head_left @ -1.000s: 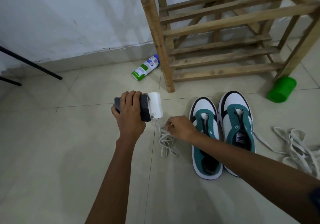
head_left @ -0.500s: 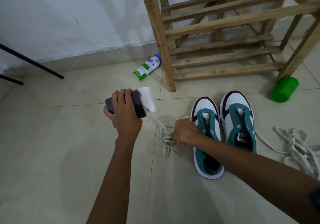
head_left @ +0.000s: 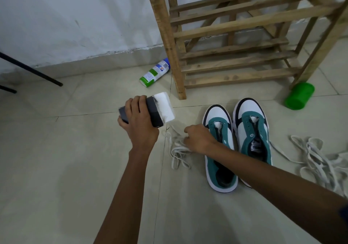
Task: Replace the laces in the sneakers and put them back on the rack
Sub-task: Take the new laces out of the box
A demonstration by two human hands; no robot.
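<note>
Two white, teal and black sneakers, the left one and the right one, stand unlaced on the tiled floor in front of the wooden rack. My left hand grips a dark box with a white flap above the floor. A bundle of white laces lies left of the sneakers. My right hand is at the top of that bundle with its fingers curled over the lace. A second heap of white laces lies to the right.
A green and white spray can lies by the rack's front left leg. A green cup lies on its side near the rack's right leg. Black rods slant in from the left by the white wall.
The lace that ran from the box's open end has come out and now lies on the floor bundle. My right hand moved slightly right and down; the box tilted.
</note>
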